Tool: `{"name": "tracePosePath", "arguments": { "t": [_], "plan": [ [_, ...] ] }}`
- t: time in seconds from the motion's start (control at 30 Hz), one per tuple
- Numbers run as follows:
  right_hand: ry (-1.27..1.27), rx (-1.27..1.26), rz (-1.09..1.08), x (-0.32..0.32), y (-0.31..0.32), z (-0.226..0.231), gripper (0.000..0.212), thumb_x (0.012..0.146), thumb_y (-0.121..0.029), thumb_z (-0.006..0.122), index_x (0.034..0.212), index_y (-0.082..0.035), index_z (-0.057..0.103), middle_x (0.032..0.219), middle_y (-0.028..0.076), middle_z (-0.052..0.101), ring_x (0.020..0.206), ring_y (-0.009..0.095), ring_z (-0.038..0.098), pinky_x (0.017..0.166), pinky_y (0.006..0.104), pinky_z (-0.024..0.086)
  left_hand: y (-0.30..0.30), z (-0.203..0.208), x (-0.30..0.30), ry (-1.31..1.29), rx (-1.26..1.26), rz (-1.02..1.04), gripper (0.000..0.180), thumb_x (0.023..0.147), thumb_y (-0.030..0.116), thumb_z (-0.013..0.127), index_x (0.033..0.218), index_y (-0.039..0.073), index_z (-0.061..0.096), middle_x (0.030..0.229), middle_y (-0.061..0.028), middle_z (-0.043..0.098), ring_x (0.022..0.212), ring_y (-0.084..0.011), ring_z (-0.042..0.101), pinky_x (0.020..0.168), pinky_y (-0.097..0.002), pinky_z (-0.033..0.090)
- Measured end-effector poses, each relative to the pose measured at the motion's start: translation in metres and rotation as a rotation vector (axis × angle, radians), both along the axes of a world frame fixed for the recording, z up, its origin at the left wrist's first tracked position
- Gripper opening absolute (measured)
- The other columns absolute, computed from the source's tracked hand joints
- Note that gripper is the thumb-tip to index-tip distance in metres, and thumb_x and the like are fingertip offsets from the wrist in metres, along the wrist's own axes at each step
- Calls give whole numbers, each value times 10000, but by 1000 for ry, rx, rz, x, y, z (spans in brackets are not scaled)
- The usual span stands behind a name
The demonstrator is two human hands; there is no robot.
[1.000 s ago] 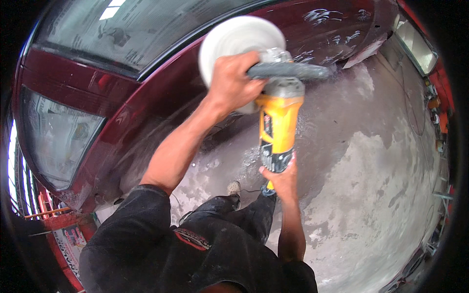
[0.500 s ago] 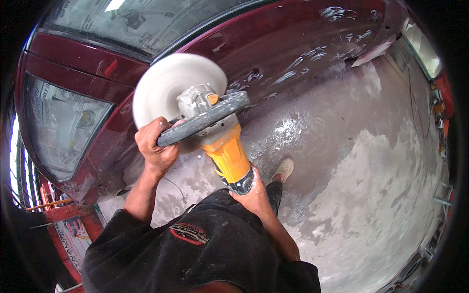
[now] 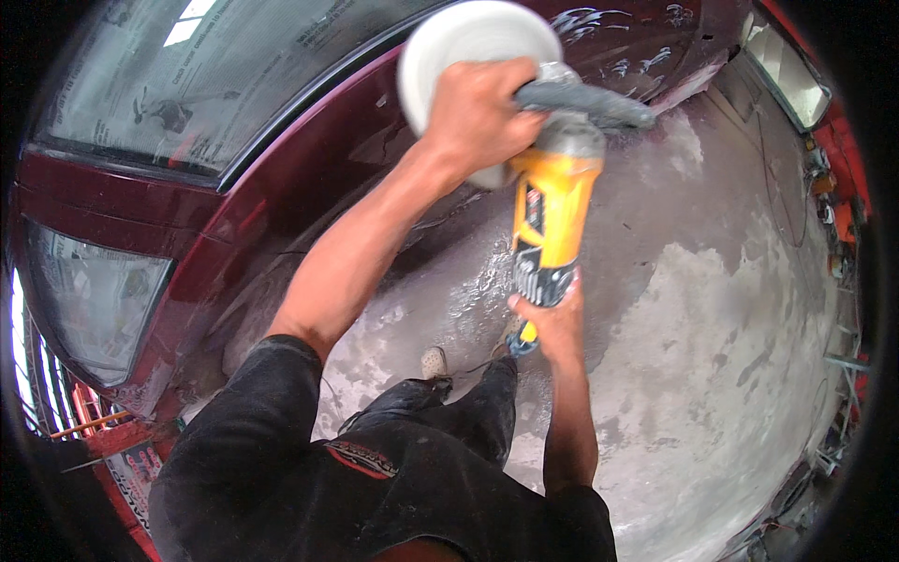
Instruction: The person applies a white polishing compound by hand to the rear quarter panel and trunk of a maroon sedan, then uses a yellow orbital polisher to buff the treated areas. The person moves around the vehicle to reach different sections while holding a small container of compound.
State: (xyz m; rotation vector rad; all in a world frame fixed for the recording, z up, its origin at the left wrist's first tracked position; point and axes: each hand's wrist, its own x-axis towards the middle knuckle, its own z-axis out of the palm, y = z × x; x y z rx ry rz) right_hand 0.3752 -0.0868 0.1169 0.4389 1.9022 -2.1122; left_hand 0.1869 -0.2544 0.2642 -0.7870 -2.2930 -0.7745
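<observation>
A yellow and black power polisher [image 3: 559,197] is held out in front of me with its round white buffing pad [image 3: 448,42] at the far end. The pad looks smeared by motion and lies over the side of a maroon car [image 3: 112,201]; whether it touches the paint I cannot tell. My left hand [image 3: 482,108] is closed around the dark loop handle [image 3: 585,101] near the polisher's head. Around the rear of the body, below the black vents, my right hand [image 3: 559,323] is wrapped. White streaks [image 3: 588,21] mark the paint beyond the pad.
Covered car windows [image 3: 215,84] take up the upper left. Wet patches show on the grey concrete floor [image 3: 693,375]. My shoe [image 3: 434,362] stands below the polisher. A framed pane [image 3: 787,70] leans at the far right, near assorted items along that edge.
Both hands have carried the polisher forward and to the right along the car's side. My left arm is stretched out further, and the polisher's body now points more nearly straight ahead.
</observation>
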Motion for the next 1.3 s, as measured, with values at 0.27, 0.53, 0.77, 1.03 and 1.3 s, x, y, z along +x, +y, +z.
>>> {"name": "tracePosePath", "arguments": {
  "t": [0.27,0.53,0.77,1.03,1.3],
  "plan": [
    [-29,-140,-124,-38,22,-7,738,664,74,807,1311,-22,465,1094,72,634,934,174,633,818,312,531,59,-16,-51,-26,41,31,134,732,196,736,751,74,682,653,-152,656,618,-350,673,573,-428,529],
    [-42,2,58,50,-40,-6,909,666,-80,891,1390,45,355,1187,147,613,1040,228,623,924,353,502,-46,-6,59,-62,47,45,190,674,73,771,812,41,643,678,-152,653,625,-309,687,574,-377,518],
    [41,62,236,139,-113,11,913,655,-81,890,1382,37,351,1207,171,601,1098,240,608,956,371,492,-146,16,184,-121,6,221,315,733,65,782,620,22,492,560,-123,442,447,-260,465,464,-337,358],
    [106,0,430,178,-158,15,934,655,-80,888,1416,-1,353,1308,206,562,1224,297,567,1034,411,448,-222,23,286,-91,-23,451,347,777,92,789,607,40,492,525,-95,399,417,-243,425,440,-338,317],
    [50,56,410,156,-132,18,927,655,-77,887,1407,4,351,1277,195,581,1189,274,588,1003,400,472,-193,24,246,-89,-55,402,332,759,91,802,608,37,511,534,-95,410,419,-256,441,440,-338,337]
  ]
}}
